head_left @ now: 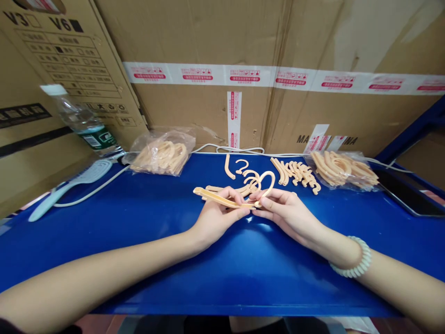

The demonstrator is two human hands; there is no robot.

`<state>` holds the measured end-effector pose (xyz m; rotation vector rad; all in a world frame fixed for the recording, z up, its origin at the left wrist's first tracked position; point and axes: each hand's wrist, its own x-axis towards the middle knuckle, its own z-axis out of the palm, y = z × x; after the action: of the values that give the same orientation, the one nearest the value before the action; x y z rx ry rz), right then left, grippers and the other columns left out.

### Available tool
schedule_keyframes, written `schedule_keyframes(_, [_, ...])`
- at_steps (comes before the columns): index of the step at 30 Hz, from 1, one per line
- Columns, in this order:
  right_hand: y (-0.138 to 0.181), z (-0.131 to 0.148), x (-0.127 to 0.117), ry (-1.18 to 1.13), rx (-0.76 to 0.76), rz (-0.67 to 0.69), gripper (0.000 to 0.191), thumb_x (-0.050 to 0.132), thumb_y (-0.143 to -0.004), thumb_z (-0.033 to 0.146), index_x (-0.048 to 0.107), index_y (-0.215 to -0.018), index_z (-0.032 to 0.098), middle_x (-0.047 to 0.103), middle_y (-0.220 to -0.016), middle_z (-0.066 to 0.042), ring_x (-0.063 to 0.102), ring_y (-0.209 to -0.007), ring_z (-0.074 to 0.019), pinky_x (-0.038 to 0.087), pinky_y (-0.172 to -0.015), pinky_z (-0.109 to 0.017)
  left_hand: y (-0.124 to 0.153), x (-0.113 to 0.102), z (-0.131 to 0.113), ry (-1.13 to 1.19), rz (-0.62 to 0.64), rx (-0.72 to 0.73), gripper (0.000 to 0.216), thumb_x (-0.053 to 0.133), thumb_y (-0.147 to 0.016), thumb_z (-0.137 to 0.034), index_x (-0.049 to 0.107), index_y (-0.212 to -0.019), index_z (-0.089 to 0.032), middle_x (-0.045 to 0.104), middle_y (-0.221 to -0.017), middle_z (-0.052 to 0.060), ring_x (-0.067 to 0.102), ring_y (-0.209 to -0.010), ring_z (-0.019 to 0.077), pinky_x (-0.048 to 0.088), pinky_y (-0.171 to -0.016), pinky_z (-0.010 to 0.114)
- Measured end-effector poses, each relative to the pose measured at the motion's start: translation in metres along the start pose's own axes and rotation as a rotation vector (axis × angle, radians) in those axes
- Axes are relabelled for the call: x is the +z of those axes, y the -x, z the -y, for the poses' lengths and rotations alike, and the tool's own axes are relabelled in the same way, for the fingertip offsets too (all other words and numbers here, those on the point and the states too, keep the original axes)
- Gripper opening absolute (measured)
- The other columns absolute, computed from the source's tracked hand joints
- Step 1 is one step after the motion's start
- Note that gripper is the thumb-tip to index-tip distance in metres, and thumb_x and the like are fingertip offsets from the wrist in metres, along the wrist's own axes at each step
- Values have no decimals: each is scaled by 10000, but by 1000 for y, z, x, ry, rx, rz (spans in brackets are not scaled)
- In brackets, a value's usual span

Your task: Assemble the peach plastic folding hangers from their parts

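My left hand (220, 213) is closed around a beige plastic hanger arm (217, 198), whose far end points to the left. Between the fingers of my right hand (287, 211) is the base of a beige hanger hook (269, 178), its curve standing upward. Hook base and arm meet between my fingertips; whether they are joined is hidden. Just behind my hands lie more loose hooks (242, 166) and a separate hanger arm (228, 167) on the blue table (222, 269).
Several hanger arms and hooks (295, 171) lie in a row at the right. Bagged hanger parts stand at left (162, 155) and right (342, 169). A hairbrush (73, 185), water bottle (86, 125), white cable (239, 150) and dark phone-like device (410, 192) lie around. Cardboard (201, 37) walls the back.
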<state>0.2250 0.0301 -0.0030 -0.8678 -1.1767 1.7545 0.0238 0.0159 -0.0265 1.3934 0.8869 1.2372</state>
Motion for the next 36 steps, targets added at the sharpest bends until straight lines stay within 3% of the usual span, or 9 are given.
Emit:
schedule_keyframes(9, [-2,1,-3,42,41,74,268,869,-799,404,763,-858,164,739,-930,-57,704,-844,-150,601,-805,-270,3,4,-2,-66,-16,15,197,762,-777,-245,576,-745,-187,640,-843,-5,657,-766,151,561,-744,286])
schedule_keyframes(16, [-2,2,-2,50,66,83,278,878,-787,396,761,-868,157,736,-942,-57,708,-860,-160,619,-798,-285,4,3,-4,-51,-22,27,215,759,-790,-254,560,-740,-191,638,-828,-6,679,-815,171,576,-781,307])
schedule_keyframes(27, [0,-1,2,38,48,70,295,888,-770,391,712,-806,157,740,-949,-63,706,-827,-153,624,-759,-268,6,2,-5,-179,48,197,247,708,-875,-211,532,-703,-191,663,-866,30,648,-856,181,524,-784,301])
schedule_keyframes(36, [1,-6,7,88,-20,19,369,899,-733,461,676,-797,174,689,-809,-16,678,-746,-145,605,-679,-263,6,2,-2,-142,32,158,227,739,-831,-209,560,-694,-189,667,-847,23,654,-848,188,506,-814,313])
